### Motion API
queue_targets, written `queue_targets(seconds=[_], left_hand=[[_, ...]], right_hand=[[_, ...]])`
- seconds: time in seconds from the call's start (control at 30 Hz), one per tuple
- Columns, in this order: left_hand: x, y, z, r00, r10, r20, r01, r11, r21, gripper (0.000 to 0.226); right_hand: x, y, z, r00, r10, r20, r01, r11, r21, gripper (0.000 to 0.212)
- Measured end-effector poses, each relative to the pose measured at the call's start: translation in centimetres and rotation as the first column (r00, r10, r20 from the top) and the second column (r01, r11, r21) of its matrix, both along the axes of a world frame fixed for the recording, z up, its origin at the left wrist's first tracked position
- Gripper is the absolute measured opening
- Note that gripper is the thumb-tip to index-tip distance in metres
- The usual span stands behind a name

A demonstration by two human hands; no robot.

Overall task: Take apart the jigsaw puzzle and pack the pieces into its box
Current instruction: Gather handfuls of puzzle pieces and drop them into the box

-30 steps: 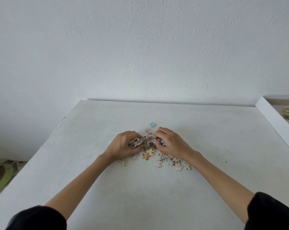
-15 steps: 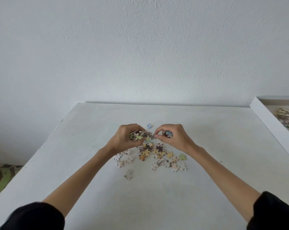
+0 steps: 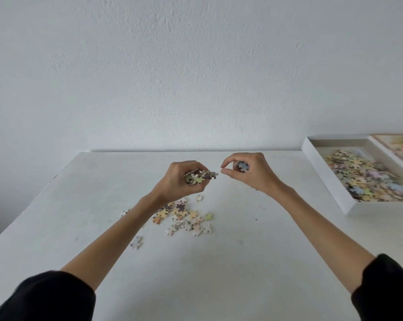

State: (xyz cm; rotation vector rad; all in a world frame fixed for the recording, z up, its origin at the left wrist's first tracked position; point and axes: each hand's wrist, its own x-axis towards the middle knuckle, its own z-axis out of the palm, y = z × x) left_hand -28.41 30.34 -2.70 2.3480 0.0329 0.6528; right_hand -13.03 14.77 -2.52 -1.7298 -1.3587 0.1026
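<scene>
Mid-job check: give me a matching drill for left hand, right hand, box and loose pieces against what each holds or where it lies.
1 left hand
2 right hand
3 box
4 loose pieces

A scattered on the table
B holds one bluish piece
C grips a clump of pieces
D right of the hands, pieces inside

Pairs: 1-C, 2-B, 3-D, 4-A

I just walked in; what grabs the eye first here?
Two hands above the middle of a white table: the left hand grips a bunch of puzzle pieces, the right hand holds a bluish piece. Under them loose pieces lie scattered on the table, and at the right an open white box holds a colourful heap.
</scene>
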Motion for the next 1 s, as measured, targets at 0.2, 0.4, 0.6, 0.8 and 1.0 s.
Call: queue_targets(seconds=[0.2,0.4,0.6,0.8,1.0], left_hand=[[5.1,-5.8,1.2,0.999,-0.046,-0.001,0.046,0.999,-0.010,0.010],[11.4,-11.8,1.5,0.995,-0.098,-0.003,0.098,0.993,-0.060,0.009],[17.8,-17.6,1.2,0.988,-0.155,0.010,0.156,0.985,-0.079,0.008],[24.1,-21.9,0.2,0.976,-0.217,-0.014,0.216,0.975,-0.049,0.012],[29.1,-24.5,-1.3,0.967,-0.253,-0.016,0.253,0.968,-0.008,0.017]], right_hand=[[4.6,-6.0,1.3,0.998,-0.064,-0.001,0.064,0.998,0.002,0.008],[10.4,-12.0,1.9,0.991,-0.123,0.046,0.124,0.992,-0.011,0.010],[16.9,-17.0,1.8,0.982,-0.174,0.074,0.178,0.983,-0.042,0.009],[22.8,-20.4,1.7,0.970,-0.231,0.076,0.236,0.969,-0.065,0.006],[27.7,-21.8,-0.3,0.971,-0.231,0.068,0.237,0.965,-0.108,0.008]])
